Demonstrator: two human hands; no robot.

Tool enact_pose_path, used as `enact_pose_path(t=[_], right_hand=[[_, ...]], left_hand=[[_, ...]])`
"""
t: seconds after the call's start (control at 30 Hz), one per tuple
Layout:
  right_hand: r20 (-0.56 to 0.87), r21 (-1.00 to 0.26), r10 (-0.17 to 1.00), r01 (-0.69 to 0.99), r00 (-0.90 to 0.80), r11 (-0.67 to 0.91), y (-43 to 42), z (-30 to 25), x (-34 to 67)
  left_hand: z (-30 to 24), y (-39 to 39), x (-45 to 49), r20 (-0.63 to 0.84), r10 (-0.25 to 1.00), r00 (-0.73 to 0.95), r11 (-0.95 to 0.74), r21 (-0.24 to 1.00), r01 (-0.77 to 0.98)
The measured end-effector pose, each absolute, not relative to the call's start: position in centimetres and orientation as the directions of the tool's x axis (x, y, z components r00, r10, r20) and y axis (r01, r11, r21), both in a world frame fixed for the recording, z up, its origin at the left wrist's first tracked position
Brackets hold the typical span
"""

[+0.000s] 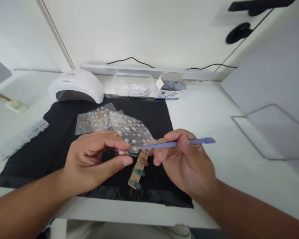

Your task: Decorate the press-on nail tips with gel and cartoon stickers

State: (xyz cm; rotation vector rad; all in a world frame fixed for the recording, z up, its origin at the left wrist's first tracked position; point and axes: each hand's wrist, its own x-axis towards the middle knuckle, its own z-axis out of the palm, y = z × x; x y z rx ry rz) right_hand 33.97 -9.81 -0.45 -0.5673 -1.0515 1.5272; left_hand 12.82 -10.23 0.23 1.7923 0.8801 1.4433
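My right hand (189,159) is closed around a slim purple nail tool (175,143), its fine tip pointing left. That tip reaches the index fingertip of my left hand (89,156), whose thumb and index finger stand apart; its other fingers are partly hidden. Behind both hands is a clear sticker sheet (133,127) with small white cat figures, its right edge by my right fingers. Whether any finger grips the sheet is unclear. Below it, a tan stick (134,177) carries several false nails (139,172), teal and reddish; its upper end lies by the sheet.
More sticker sheets (84,123) lie on the black mat (151,108). Along the back stand a white nail lamp (76,84), a clear tray (133,81) of white packets and an alcohol pad box (170,88). A wire stand (249,141) is right; a patterned packet (25,137) lies left.
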Motion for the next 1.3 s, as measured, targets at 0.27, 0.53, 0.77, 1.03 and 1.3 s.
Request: enact_pose_path(t=[0.27,0.53,0.77,1.03,1.3], right_hand=[[0.198,-0.868,0.956,-0.491,-0.216,0.069,-8.8,-0.1,34.9],[0.223,-0.888,0.951,-0.446,-0.214,0.108,-7.0,-0.3,35.8],[0.222,-0.893,0.957,-0.433,-0.185,0.124,-5.8,-0.2,36.4],[0.195,-0.923,0.967,-0.365,-0.165,0.124,-5.0,-0.5,36.5],[0.182,-0.936,0.966,-0.333,-0.181,0.114,-5.1,-0.4,36.1]], left_hand=[[0.3,-8.9,11.9,0.464,0.876,0.133,-0.473,0.880,0.045],[-0.8,-4.2,10.0,0.149,0.983,0.110,-0.174,0.949,0.264],[-1.0,-3.0,8.9,0.326,0.940,-0.098,-0.221,0.805,0.551],[2.1,-8.9,9.4,0.077,0.886,0.457,-0.426,0.520,0.740],[0.3,-15.1,13.8,-0.180,0.937,0.301,-0.252,0.249,0.935]])
